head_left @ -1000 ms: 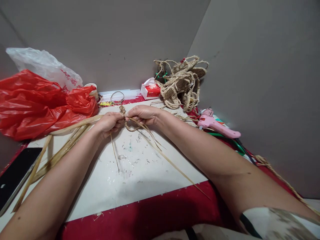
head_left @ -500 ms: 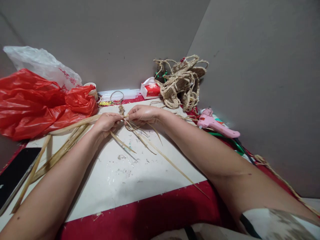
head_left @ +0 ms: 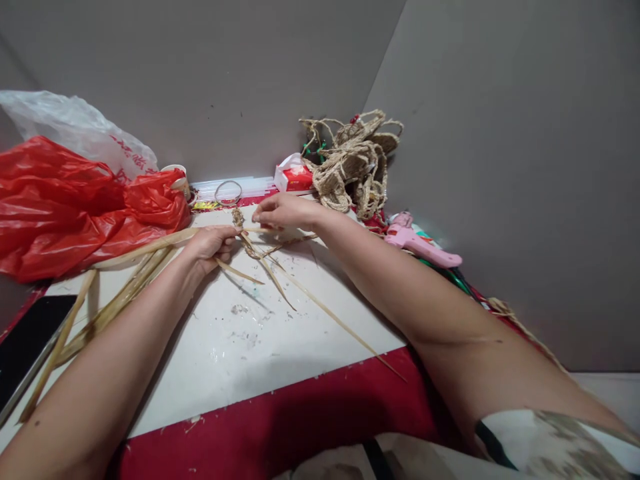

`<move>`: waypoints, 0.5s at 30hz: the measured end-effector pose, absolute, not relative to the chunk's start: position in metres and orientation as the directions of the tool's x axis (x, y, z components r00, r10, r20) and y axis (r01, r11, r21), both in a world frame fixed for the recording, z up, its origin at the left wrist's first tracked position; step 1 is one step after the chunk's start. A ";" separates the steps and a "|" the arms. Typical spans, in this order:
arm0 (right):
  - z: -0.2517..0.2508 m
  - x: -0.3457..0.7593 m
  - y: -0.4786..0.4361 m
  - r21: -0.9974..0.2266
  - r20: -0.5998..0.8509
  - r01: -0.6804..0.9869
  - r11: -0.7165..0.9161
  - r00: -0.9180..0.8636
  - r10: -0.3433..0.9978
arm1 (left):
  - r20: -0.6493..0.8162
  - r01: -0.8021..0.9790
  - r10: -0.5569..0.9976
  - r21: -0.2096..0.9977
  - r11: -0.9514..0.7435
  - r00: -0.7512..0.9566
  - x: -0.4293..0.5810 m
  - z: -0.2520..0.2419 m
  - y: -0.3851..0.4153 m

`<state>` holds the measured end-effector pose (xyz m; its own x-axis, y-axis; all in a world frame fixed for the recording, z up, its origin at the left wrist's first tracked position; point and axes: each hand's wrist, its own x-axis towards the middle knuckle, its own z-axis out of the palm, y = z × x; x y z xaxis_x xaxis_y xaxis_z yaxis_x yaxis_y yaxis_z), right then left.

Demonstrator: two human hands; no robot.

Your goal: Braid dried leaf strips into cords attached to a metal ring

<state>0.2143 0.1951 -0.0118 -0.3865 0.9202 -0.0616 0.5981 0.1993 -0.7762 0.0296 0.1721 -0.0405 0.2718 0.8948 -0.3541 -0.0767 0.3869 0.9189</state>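
My left hand [head_left: 216,243] is closed in a pinch on flat, dried plant-fibre strips at the lower end of a small braided piece [head_left: 238,217]. A narrow strip [head_left: 235,270] sticks out below its fingers. My right hand [head_left: 285,212] hovers just right of the braid, fingers partly extended and apart, with no firm grip visible. Beneath it, a thin strand [head_left: 255,230] runs right from the left fingertips. Several loose strands, one a long thin strip [head_left: 333,317], fan out over the white board [head_left: 260,373].
Wide fibre strips [head_left: 120,303] and a phone [head_left: 35,340] lie at left, near a red plastic bag [head_left: 75,207]. Behind are a metal ring [head_left: 229,193], a tissue pack [head_left: 294,175] and braided rope pieces [head_left: 357,163]. A pink glue gun [head_left: 420,243] lies right.
My right hand has come off the pinch point beside the left fingers and lifted slightly, its fingers loosening. My left hand keeps its pinch. The view has shifted slightly right.
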 end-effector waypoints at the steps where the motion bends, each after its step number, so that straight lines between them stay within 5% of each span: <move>1: -0.005 0.214 0.191 -0.722 0.026 0.645 0.251 -0.337 0.941 | -0.357 -0.087 0.893 0.915 0.393 0.276 0.030 -0.040 0.172; 5: 0.026 0.218 0.154 -0.436 0.241 0.808 0.395 -0.318 0.917 | -0.355 -0.134 0.898 0.908 0.398 0.262 0.029 -0.040 0.171; 11: 0.005 0.229 0.092 -0.169 -0.052 0.918 0.360 -0.373 0.926 | -0.341 -0.139 0.898 0.911 0.389 0.280 0.026 -0.041 0.171; 15: -0.030 0.232 0.088 -0.162 -0.078 0.936 0.312 -0.328 0.942 | -0.333 -0.144 0.903 0.914 0.380 0.272 0.026 -0.039 0.169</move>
<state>0.2318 0.0881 -0.0304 -0.3275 0.9417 -0.0775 0.9361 0.3123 -0.1619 0.0261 0.1692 -0.0391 0.2716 0.9029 -0.3333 -0.1436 0.3805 0.9136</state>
